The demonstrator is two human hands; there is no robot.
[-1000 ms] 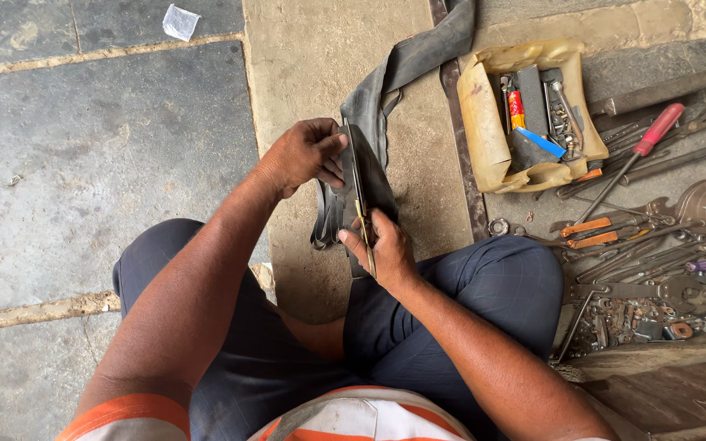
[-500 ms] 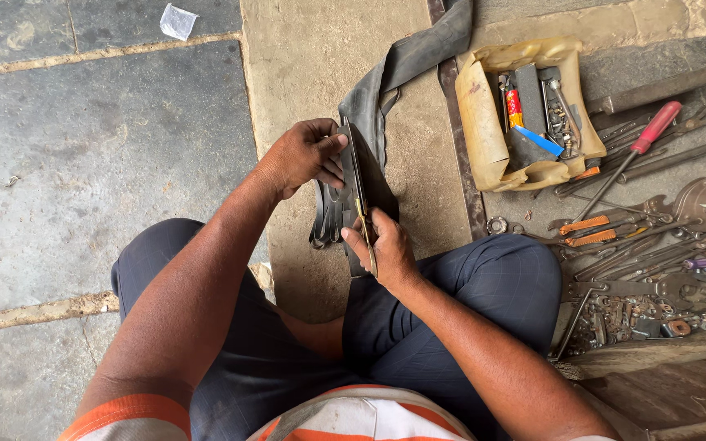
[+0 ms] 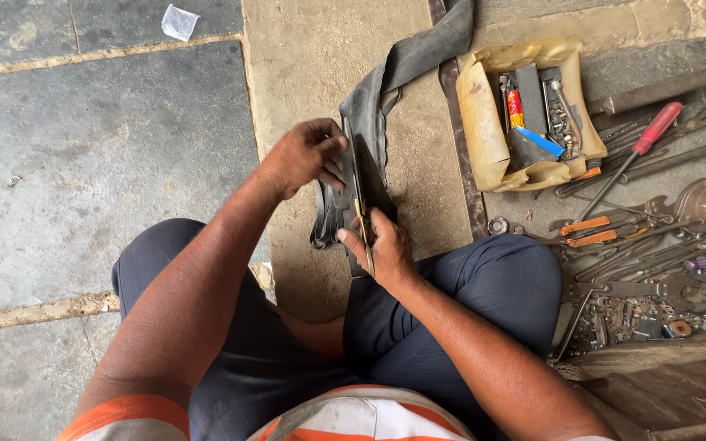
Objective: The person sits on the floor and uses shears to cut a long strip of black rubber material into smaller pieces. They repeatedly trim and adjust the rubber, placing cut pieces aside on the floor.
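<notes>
A black rubber inner tube (image 3: 406, 61) runs from the top of the view down to my hands, folded flat between them. My left hand (image 3: 304, 155) pinches the folded edge of the tube from the left. My right hand (image 3: 386, 249) grips the lower part of the fold together with a thin yellowish metal tool (image 3: 364, 233) that lies along the rubber. Both hands are held above my knees, over the stone floor.
A yellowish open pouch (image 3: 484, 114) with small items lies to the right. Beyond it are a red-handled screwdriver (image 3: 655, 126), pliers with orange grips (image 3: 586, 229), several wrenches and loose metal parts (image 3: 655, 310). A crumpled white scrap (image 3: 180, 22) lies at top left.
My right hand has shifted slightly along the folded tube with the metal tool; the left hand keeps its pinch on the rubber. Little else differs.
</notes>
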